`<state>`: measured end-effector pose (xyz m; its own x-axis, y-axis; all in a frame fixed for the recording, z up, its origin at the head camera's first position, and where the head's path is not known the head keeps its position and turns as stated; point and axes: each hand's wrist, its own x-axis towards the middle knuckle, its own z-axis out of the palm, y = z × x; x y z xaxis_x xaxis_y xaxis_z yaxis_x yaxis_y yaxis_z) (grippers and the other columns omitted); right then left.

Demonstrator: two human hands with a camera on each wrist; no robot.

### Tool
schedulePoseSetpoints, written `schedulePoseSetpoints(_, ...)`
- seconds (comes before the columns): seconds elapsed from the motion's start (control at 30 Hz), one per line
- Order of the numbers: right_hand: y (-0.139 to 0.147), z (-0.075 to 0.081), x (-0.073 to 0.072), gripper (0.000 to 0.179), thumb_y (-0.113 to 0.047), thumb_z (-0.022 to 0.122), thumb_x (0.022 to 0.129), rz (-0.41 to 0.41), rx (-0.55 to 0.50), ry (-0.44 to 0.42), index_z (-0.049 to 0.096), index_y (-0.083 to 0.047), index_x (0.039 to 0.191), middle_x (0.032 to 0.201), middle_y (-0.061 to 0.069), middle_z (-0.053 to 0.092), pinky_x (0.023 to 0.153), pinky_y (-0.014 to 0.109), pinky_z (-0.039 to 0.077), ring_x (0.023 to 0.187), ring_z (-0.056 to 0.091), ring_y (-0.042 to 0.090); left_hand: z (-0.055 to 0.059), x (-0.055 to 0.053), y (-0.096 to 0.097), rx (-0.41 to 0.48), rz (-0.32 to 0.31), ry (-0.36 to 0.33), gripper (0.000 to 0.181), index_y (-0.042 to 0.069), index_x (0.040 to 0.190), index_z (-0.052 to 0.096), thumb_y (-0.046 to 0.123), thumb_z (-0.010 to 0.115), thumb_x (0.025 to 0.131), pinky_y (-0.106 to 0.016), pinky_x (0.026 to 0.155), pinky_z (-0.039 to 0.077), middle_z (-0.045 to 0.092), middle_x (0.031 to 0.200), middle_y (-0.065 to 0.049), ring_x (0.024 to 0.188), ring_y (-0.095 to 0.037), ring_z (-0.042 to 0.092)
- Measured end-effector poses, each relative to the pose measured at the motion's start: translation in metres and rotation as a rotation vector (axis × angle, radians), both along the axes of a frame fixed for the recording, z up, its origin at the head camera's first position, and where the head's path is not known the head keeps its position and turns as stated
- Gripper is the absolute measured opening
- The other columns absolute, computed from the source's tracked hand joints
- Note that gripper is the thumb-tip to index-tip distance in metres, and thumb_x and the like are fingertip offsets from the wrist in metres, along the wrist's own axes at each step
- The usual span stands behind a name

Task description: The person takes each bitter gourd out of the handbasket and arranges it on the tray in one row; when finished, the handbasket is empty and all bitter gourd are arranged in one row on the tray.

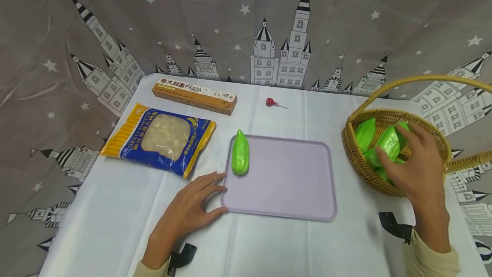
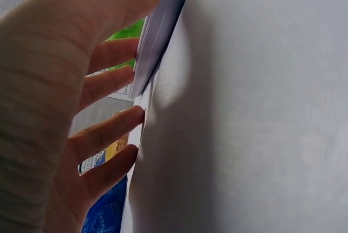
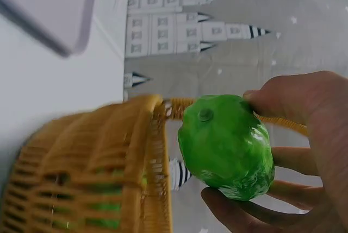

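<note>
My right hand (image 1: 419, 168) grips a green bitter melon (image 3: 225, 146) at the basket's opening, thumb on one side and fingers on the other. More green bitter melons (image 1: 365, 134) lie inside the wicker basket (image 1: 355, 161). Another bitter melon (image 1: 240, 155) rests lengthwise along the left side of the pale purple tray (image 1: 284, 178). At the tray's left edge is my left hand (image 1: 192, 206), its fingers spread and loosely bent. Its fingertips (image 2: 128, 75) touch or nearly touch the rim, and nothing is held in it.
A blue and yellow pasta bag (image 1: 161, 138) lies left of the tray, with a long pasta box (image 1: 194, 96) behind it. A red lollipop (image 1: 270, 102) lies beyond the tray. The basket's tall handle (image 1: 423, 79) arches over its opening. White cloth covers the table.
</note>
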<state>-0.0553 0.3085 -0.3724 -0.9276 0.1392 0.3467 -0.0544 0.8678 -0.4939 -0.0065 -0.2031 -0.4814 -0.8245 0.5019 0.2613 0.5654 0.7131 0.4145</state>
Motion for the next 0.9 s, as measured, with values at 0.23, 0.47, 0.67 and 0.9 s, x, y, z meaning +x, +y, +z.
schedulePoseSetpoints(0.23,-0.018,-0.001,-0.002,0.074,-0.012,0.09,0.082,0.108,-0.033,0.047,0.061,0.003,0.147,0.163,0.027,0.044,0.083,-0.005,0.039,0.141,0.049,0.055,0.001,-0.001,0.002,-0.014,0.01,-0.021,0.05,0.02,0.123,0.078,0.049,0.09,0.083,-0.049,0.118,0.05,0.062,0.155,-0.002,0.144,-0.029,0.057)
schedulePoseSetpoints(0.47,-0.044,-0.012,-0.011,0.071,-0.01,0.091,0.08,0.222,-0.035,0.068,0.063,0.005,0.143,0.157,0.032,0.046,0.079,-0.004,0.044,0.135,0.052,0.057,0.002,0.002,0.001,-0.023,0.025,-0.026,0.05,0.02,0.122,0.078,0.049,0.091,0.083,-0.05,0.119,0.05,0.061,0.155,0.0,0.144,-0.029,0.057)
schedulePoseSetpoints(0.67,-0.071,-0.024,-0.02,0.071,-0.011,0.091,0.082,0.284,-0.047,0.035,0.061,0.005,0.145,0.157,0.031,0.047,0.092,0.068,0.06,0.136,0.052,0.057,0.0,0.004,0.0,-0.005,0.017,-0.021,0.05,0.02,0.122,0.078,0.047,0.092,0.082,-0.049,0.119,0.049,0.062,0.155,0.0,0.144,-0.029,0.057)
schedulePoseSetpoints(0.9,-0.096,-0.044,-0.031,0.069,-0.01,0.09,0.085,0.358,-0.083,-0.025,0.06,0.005,0.146,0.158,0.031,0.045,0.087,0.061,0.066,0.141,0.05,0.054,0.001,0.002,0.001,-0.004,0.02,-0.028,0.051,0.02,0.124,0.078,0.046,0.092,0.083,-0.049,0.119,0.049,0.061,0.155,0.0,0.145,-0.028,0.056)
